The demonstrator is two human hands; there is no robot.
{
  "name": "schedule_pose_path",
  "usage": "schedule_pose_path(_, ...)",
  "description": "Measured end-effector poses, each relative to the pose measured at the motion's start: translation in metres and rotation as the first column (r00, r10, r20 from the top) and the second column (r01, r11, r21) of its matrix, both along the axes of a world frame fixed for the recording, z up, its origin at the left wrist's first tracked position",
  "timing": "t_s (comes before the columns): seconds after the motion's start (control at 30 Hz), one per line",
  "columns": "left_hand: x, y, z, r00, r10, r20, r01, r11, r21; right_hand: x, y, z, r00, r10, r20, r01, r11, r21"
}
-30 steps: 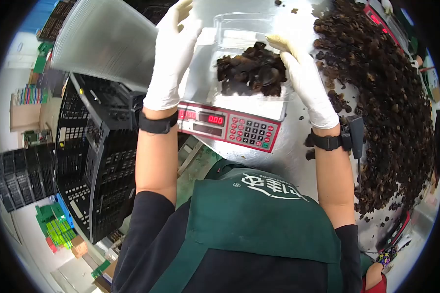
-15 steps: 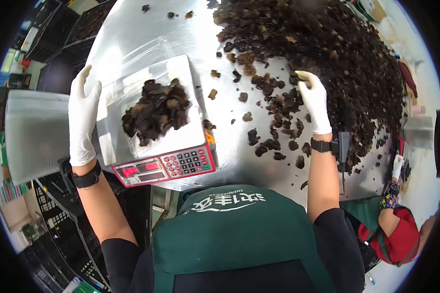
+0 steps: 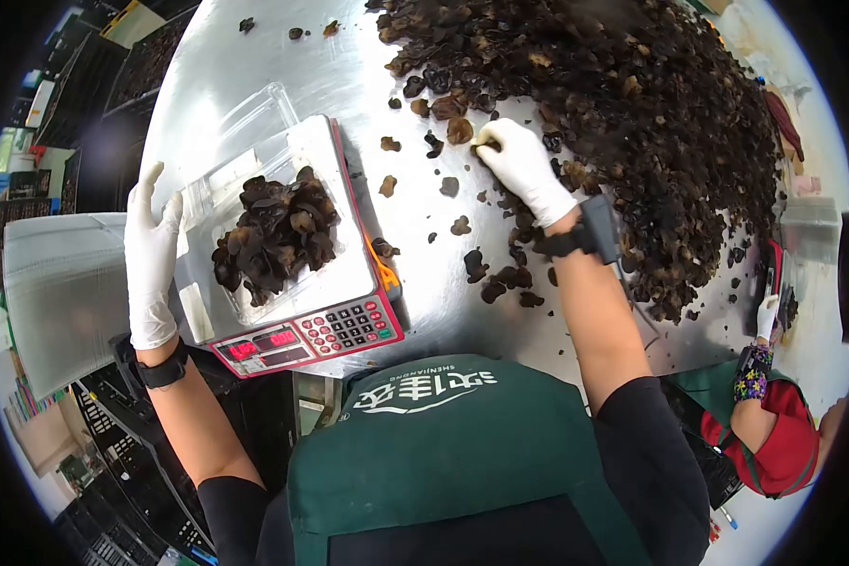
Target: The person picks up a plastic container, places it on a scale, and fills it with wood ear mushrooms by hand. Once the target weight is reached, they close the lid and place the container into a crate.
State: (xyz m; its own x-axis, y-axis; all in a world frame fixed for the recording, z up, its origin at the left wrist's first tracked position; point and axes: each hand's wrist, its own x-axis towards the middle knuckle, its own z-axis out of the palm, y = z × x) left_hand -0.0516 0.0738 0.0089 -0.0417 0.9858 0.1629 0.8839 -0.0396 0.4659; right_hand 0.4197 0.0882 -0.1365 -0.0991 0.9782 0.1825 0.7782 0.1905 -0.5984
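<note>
While the left hand [image 3: 151, 255], gloved in white, lies open with its fingers straight against the left side of the clear tray [image 3: 206, 203] at centre left of the frame, the right hand [image 3: 521, 168] reaches to upper centre. Its fingertips are pinched on a mushroom piece [image 3: 486, 143] at the edge of the big pile [image 3: 651, 113]. The tray holds a heap of dark mushrooms [image 3: 274, 231] and sits on the scale [image 3: 302, 335], which stands on the steel worktop [image 3: 255, 66], and another person's gloved hand [image 3: 766, 316] shows at the right edge.
</note>
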Motion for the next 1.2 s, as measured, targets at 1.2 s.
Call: schedule_pose_path(1.2, -0.008, -0.042, 0.001, 0.984, 0.090, 0.157, -0.100, 0.993, 0.063, -0.020, -0.032, 0.079, 0.987, -0.085, -0.135, 0.024, 0.917, -0.398)
